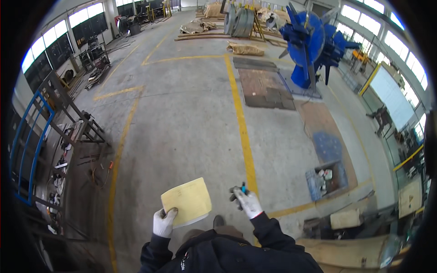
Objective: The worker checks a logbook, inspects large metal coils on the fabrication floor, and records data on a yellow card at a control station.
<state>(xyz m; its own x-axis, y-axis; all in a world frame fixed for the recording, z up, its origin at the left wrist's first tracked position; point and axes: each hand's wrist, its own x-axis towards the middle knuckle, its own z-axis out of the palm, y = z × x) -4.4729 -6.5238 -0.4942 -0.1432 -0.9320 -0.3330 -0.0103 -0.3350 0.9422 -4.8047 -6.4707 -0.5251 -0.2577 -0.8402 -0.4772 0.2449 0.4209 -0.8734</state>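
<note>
My left hand [164, 223], in a white glove with dark fingertips, is closed on the near left corner of a sheaf of yellow paper [187, 200]. A paler sheet shows below its lower edge, and small marks too faint to read lie on its face. To the right, my gloved right hand [246, 202] is closed round a short pen-like thing, probably a marker [243, 187], with a teal end sticking up. The hand hides most of it. The two hands are apart, in front of my body.
Yellow lines [240, 123] run along the grey floor. A large blue bladed machine [309, 45] stands far right. Nearer, an open-topped box [327, 181] holds crumpled scraps. A cluttered metal rack [59, 159] with a blue rail is at left; boards [346, 250] lie at lower right.
</note>
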